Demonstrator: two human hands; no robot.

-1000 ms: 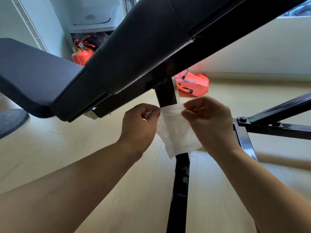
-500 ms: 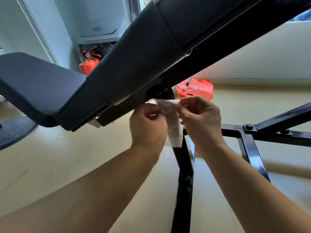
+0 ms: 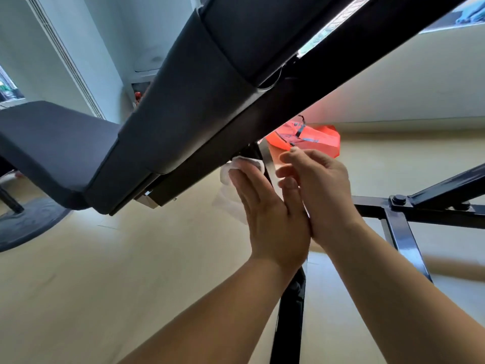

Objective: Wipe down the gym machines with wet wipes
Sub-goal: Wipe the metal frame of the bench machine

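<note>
No lettering can be read; marks on the orange bag [image 3: 316, 140] blur.

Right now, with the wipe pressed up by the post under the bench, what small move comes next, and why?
Probably slide the left hand down the post with the wipe pressed flat. Its straight fingers press the wipe at the post's top, just under the bench, and the rest of the post runs down below the wrists. The right hand is on the other side.

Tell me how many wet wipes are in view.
1. The wet wipe lies under the fingers of the left hand, against the bench post. Others may be hidden.
</note>
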